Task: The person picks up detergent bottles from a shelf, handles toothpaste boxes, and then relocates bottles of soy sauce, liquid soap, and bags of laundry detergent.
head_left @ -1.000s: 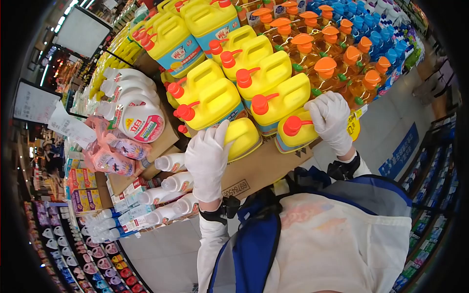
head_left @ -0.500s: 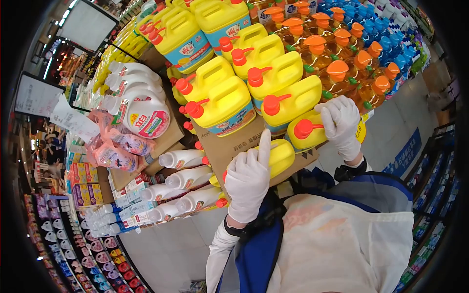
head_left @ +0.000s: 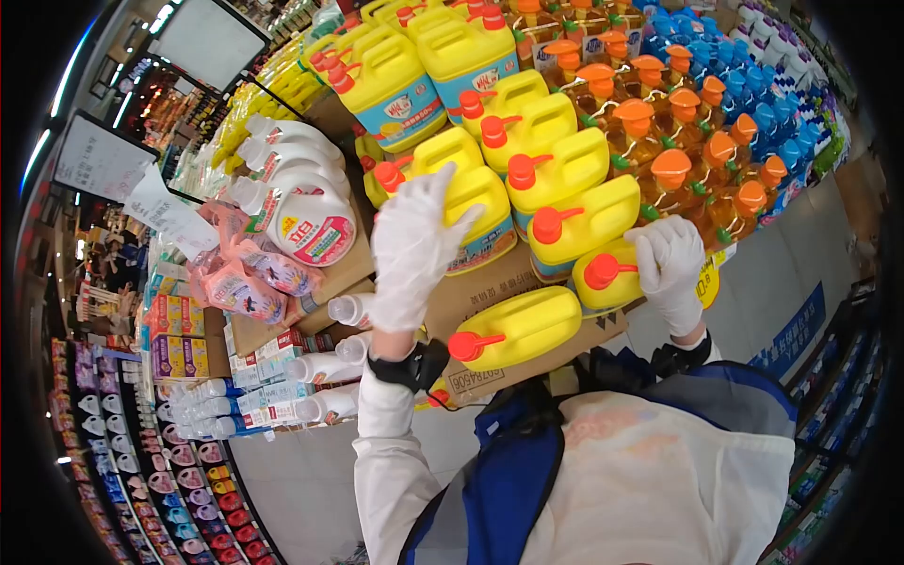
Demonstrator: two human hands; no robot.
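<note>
Head view, store display of stacked goods. Left hand (head_left: 412, 247): white glove, raised over the stack, fingers (head_left: 443, 184) spread open and laid against the upper yellow jug (head_left: 490, 202), which stands upright in the second tier, blue label facing out; nothing is clasped, and whether the palm presses on the jug cannot be told. Right hand (head_left: 670, 268): white glove, fingers closed over the top of the front yellow jug (head_left: 603, 297), just beside its red cap (head_left: 601, 271); this jug stands at the right front corner of the cardboard carton (head_left: 480, 282), touching the yellow jug behind it. Lying yellow jug (head_left: 527, 325): on its side along the carton's front edge, between the two hands, red pump cap (head_left: 465, 346) pointing left, touched by neither hand. Orange-capped bottles (head_left: 670, 169): amber liquid, upright in rows to the right of the yellow jugs. Blue bottles (head_left: 744, 56): far right rear. White detergent bottles (head_left: 306, 226): left of the yellow stack, on another carton. Pink pouches (head_left: 247, 287): piled beside the white bottles, lower left. Person's blue apron (head_left: 508, 480) fills the lower frame.
</note>
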